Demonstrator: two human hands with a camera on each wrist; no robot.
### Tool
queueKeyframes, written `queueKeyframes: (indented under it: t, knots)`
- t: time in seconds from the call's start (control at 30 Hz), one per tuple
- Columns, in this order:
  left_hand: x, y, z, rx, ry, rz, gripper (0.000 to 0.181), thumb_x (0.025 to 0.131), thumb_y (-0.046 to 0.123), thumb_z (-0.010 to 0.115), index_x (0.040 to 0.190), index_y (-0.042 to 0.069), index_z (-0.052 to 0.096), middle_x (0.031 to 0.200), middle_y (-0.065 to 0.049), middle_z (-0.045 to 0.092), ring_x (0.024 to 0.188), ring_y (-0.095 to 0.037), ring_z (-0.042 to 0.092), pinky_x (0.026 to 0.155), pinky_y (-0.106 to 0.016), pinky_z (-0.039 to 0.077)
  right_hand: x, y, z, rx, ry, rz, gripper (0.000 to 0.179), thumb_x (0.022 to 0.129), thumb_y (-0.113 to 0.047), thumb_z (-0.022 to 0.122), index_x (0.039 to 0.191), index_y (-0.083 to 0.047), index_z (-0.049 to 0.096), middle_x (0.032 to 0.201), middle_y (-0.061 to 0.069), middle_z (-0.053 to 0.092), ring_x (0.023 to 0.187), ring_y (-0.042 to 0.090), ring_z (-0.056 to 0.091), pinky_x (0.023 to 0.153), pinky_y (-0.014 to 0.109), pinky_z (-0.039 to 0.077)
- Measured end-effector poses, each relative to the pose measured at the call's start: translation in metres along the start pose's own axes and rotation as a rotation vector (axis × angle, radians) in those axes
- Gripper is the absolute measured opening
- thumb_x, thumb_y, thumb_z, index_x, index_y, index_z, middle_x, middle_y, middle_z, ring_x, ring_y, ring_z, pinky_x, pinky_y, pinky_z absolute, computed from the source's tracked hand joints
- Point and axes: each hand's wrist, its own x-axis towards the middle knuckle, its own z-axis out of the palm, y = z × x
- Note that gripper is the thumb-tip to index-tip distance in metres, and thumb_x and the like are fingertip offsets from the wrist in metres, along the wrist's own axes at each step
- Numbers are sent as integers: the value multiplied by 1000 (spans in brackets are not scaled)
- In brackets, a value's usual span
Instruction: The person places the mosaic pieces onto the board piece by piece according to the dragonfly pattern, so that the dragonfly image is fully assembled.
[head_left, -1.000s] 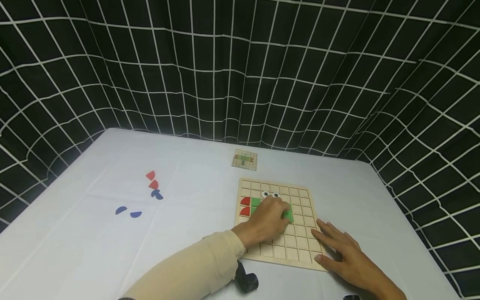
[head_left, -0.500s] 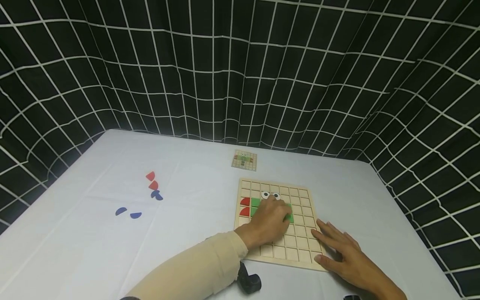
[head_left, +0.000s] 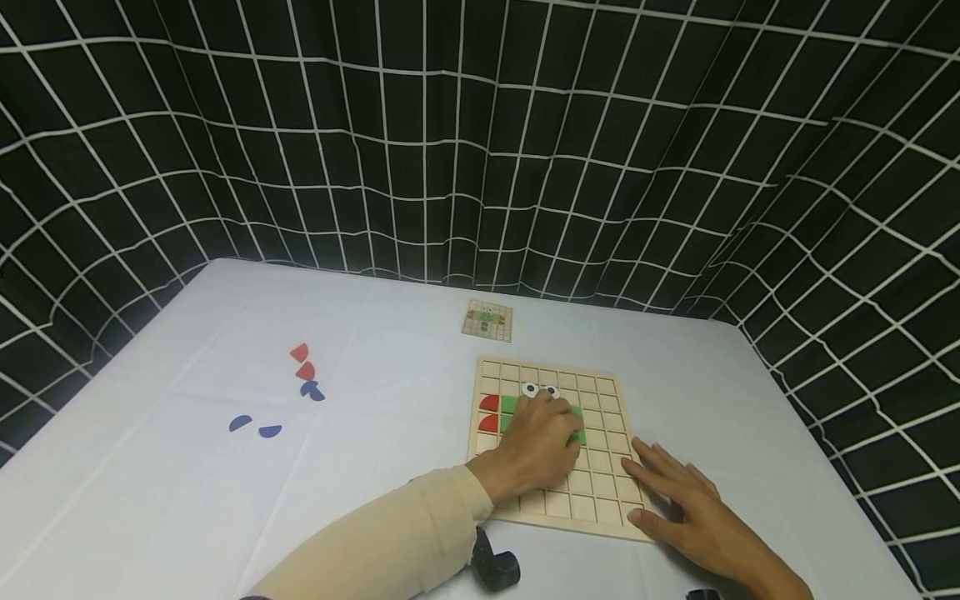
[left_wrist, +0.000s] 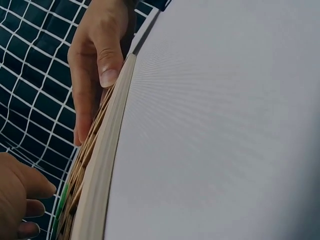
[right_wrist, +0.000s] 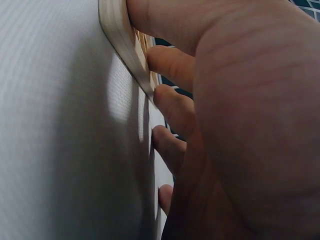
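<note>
A wooden grid board [head_left: 558,504] lies on the white table, bearing two red quarter-round pieces [head_left: 488,423], several green pieces [head_left: 509,404] and two eye pieces [head_left: 530,389]. Over its middle is my left hand [head_left: 536,446], fingers bent down at the green pieces and covering part of them. The left wrist view shows those fingertips close to a green edge [left_wrist: 61,200], with nothing seen between them. At the board's right edge rests my right hand [head_left: 686,504], fingers spread. Its thumb [right_wrist: 160,20] touches the wooden rim in the right wrist view.
Behind the board lies a small pattern card [head_left: 487,320]. To the left are loose red pieces [head_left: 305,371] and several blue half-round pieces [head_left: 270,431]. A black object [head_left: 497,570] shows below the left forearm. Dark gridded curtains [head_left: 465,150] surround the table.
My left hand has shifted slightly, its thumb and index finger drawing back from the right-hand green pieces, so more green shows. The right hand and the board have stayed put.
</note>
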Motion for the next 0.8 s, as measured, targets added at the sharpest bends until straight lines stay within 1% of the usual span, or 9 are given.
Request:
queueKeyframes:
  t: [0.1, 0.17, 0.27, 0.33, 0.4, 0.47, 0.57, 0.67, 0.8]
  knots:
    - [-2, -1, -4, -33, 15, 11, 9, 90, 14, 68, 86, 17, 76, 101, 2, 71, 92, -14, 57, 75, -27, 39, 0, 0, 0, -1, 2, -6, 56, 89, -30, 76, 140, -14, 60, 155, 16, 41, 149, 16, 21, 108, 70, 13]
    - [-4, -1, -9, -66, 36, 21, 9, 89, 12, 69, 89, 16, 77, 99, 2, 71, 89, -12, 57, 75, -27, 39, 1, -1, 0, -6, 1, -2, 55, 89, -31, 76, 140, -14, 61, 155, 16, 41, 149, 22, 22, 108, 70, 14]
    - [-9, -3, -19, -149, 74, 29, 11, 87, 9, 70, 95, 11, 79, 99, 2, 72, 91, -12, 58, 77, -26, 40, 2, -1, -1, -13, -1, 3, 55, 89, -31, 76, 139, -14, 61, 155, 16, 41, 146, 37, 27, 109, 70, 14]
    - [-11, -5, -27, -206, 101, 33, 13, 86, 7, 71, 96, 9, 79, 98, 1, 73, 93, -13, 60, 76, -26, 41, 3, -2, -1, -16, -4, 7, 55, 89, -32, 76, 139, -14, 61, 155, 16, 41, 143, 43, 29, 108, 70, 14]
    - [-13, -6, -35, -274, 126, 45, 14, 85, 4, 70, 96, 7, 78, 96, 0, 73, 93, -14, 61, 78, -26, 42, 3, -2, -2, -12, -6, 9, 55, 89, -31, 76, 139, -13, 61, 154, 17, 41, 142, 46, 29, 108, 71, 14]
    - [-16, -8, -42, -332, 157, 62, 13, 84, 3, 71, 96, 6, 78, 95, -1, 73, 93, -15, 62, 79, -25, 44, 3, -2, -2, -8, -10, 16, 56, 89, -31, 76, 139, -13, 61, 155, 17, 41, 142, 46, 29, 108, 72, 13]
    - [-21, -10, -51, -398, 208, 92, 13, 83, 1, 73, 95, 4, 76, 93, -2, 73, 91, -14, 63, 85, -24, 46, 3, -2, -1, -3, -14, 22, 56, 89, -31, 75, 139, -13, 61, 155, 18, 40, 143, 45, 28, 108, 72, 12]
    - [-28, -13, -57, -428, 250, 103, 12, 83, 2, 75, 95, 4, 76, 93, -1, 73, 93, -13, 65, 88, -24, 48, 2, -1, 0, -2, -14, 21, 56, 89, -31, 76, 139, -13, 61, 155, 17, 40, 143, 44, 28, 108, 71, 13]
    - [-39, -19, -67, -461, 306, 116, 13, 82, 3, 75, 94, 4, 76, 92, -1, 73, 93, -13, 65, 87, -26, 50, 2, -2, 0, -2, -11, 20, 57, 88, -31, 76, 140, -14, 60, 155, 17, 40, 145, 40, 26, 109, 70, 12]
